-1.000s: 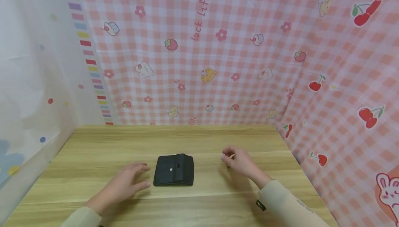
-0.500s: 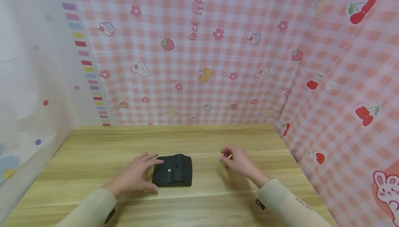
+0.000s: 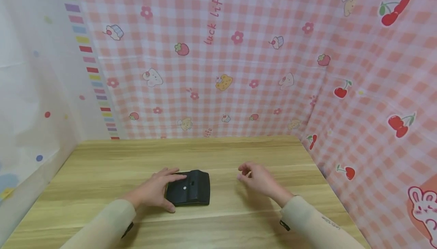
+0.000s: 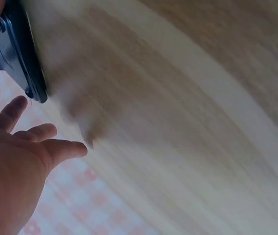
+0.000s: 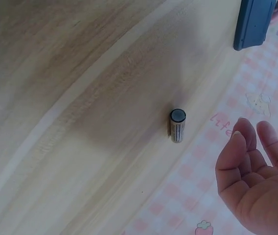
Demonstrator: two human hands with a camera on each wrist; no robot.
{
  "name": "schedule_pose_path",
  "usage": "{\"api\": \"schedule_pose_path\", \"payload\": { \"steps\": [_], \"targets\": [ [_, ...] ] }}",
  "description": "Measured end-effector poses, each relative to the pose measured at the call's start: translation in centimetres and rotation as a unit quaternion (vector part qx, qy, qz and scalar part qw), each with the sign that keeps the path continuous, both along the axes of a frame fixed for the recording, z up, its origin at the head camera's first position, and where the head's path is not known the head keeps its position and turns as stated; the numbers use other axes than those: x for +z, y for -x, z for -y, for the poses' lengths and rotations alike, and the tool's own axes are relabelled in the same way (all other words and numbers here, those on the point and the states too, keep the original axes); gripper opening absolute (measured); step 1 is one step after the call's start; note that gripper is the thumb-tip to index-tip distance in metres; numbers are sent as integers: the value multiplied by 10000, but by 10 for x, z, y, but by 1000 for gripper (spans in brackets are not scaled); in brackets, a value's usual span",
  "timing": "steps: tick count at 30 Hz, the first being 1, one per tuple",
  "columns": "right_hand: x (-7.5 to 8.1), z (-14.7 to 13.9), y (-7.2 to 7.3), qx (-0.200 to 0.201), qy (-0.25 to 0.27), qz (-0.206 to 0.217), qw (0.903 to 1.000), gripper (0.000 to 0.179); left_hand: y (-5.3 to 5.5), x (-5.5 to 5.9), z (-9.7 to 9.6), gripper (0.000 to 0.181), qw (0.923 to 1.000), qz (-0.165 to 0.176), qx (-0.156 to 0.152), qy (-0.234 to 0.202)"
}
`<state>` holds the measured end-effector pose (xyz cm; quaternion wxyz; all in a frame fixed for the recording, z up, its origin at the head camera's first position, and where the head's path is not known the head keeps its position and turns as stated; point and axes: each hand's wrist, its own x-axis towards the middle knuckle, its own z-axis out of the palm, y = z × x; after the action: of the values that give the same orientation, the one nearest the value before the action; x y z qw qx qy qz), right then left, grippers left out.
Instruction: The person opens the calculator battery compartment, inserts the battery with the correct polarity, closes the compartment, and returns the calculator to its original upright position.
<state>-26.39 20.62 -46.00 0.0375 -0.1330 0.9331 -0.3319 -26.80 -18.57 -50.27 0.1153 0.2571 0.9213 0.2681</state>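
A small black wallet (image 3: 201, 188) with a flap and a pale round snap lies spread flat on the table. My left hand (image 3: 155, 188) reaches round its left side, fingers mostly straight, the forefinger over the top and the thumb at the near edge. In the left wrist view, the other fingers of this hand (image 4: 11, 181) spread apart beyond the wallet's corner (image 4: 16, 54). To the right, my right hand (image 3: 261, 180) hovers loosely curled, holding nothing. Near it, in the right wrist view, a small printed cylinder (image 5: 177, 126) with a dark end resembles a battery; in the head view it is hidden.
The wood-grain table (image 3: 218, 226) stretches around the hands. Behind it hangs a pink checked cloth (image 3: 205, 70), with another checked cloth (image 3: 375, 89) along the right and a white dotted one (image 3: 30, 89) along the left.
My left hand has moved right from beside the wallet to its left side, with the forefinger now over it. The right hand has hardly moved. The wallet stays on the table.
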Motion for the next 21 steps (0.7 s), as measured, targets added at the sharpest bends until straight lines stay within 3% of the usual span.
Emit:
{"api": "schedule_pose_path", "payload": {
  "steps": [4, 11, 17, 21],
  "targets": [
    [1, 3, 1, 225, -92, -111, 9996, 27, 1, 1, -2, 102, 9998, 207, -48, -38],
    [8, 10, 5, 778, -411, -383, 9954, 34, 0, 2, -4, 101, 9997, 209, -93, -15],
    [22, 24, 9, 1450, -939, -589, 9832, 53, 2, 2, -3, 101, 9997, 239, -93, -34],
    [31, 38, 12, 1873, -1415, -731, 9693, 62, 3, 0, -2, 101, 9996, 270, -81, -3]
  ]
}}
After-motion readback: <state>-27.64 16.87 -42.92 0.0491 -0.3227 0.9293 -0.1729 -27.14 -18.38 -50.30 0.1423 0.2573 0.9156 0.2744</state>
